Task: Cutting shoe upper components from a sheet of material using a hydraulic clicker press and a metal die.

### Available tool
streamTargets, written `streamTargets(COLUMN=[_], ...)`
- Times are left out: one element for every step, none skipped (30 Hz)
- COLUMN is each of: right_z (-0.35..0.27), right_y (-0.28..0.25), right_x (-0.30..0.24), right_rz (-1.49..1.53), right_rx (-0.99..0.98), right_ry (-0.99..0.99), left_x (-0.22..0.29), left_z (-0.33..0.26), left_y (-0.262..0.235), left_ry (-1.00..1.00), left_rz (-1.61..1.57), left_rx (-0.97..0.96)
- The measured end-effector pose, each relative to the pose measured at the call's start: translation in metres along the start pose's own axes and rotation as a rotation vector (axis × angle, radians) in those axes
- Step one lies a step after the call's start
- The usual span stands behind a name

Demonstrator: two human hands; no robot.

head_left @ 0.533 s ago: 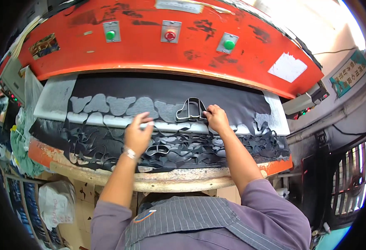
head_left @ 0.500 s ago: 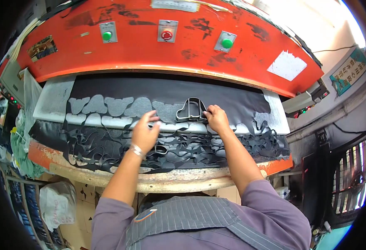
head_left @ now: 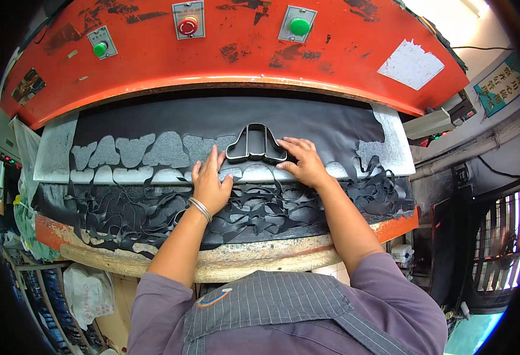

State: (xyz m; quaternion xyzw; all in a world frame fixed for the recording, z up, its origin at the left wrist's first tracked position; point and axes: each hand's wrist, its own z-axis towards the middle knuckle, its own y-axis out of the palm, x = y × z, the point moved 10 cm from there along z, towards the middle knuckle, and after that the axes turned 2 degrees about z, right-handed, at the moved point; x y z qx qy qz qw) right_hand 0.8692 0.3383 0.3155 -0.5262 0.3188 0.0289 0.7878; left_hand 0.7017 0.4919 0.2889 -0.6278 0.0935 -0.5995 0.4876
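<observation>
A metal cutting die (head_left: 256, 157), shaped like a wide cap with inner dividers, stands on a black leather sheet (head_left: 212, 115). My right hand (head_left: 305, 163) is at the die's right end, thumb low and fingers above, touching its rim. My left hand (head_left: 211, 188) is spread open just beyond the die's left end, fingertips over the edge of the cut area and holding nothing. Left of the die runs a row of cut shapes (head_left: 166, 150) showing grey. Black leather offcuts (head_left: 260, 207) lie tangled below both hands.
A red press beam (head_left: 230, 65) spans the far side, with green buttons (head_left: 299, 26) and a red stop button (head_left: 188, 25). Beneath the leather is a white cutting board (head_left: 56, 145). The worn table edge (head_left: 272, 260) lies nearest me.
The die has turned from tilted to nearly level, my right hand staying at its right end. My left hand has come closer to the die's left side. The view has shifted.
</observation>
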Motion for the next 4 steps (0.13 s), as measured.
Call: streamTargets(right_z=[0.0,-0.002,-0.003,-0.004], right_y=[0.001,0.001,0.0,-0.001], right_x=[0.0,-0.002,-0.005,-0.011], right_rz=[0.003,-0.02,-0.043,-0.031], right_rx=[-0.004,-0.007,-0.01,-0.04], right_ry=[0.001,-0.024,-0.05,-0.078], left_x=[-0.004,-0.004,-0.002,0.001], left_z=[-0.001,-0.002,-0.004,-0.008], left_y=[0.002,0.001,-0.002,-0.005], left_ry=[-0.033,-0.037,-0.014,0.009], left_rz=[-0.068,-0.068,-0.069,-0.072], left_rx=[-0.044,-0.045,-0.034,-0.022])
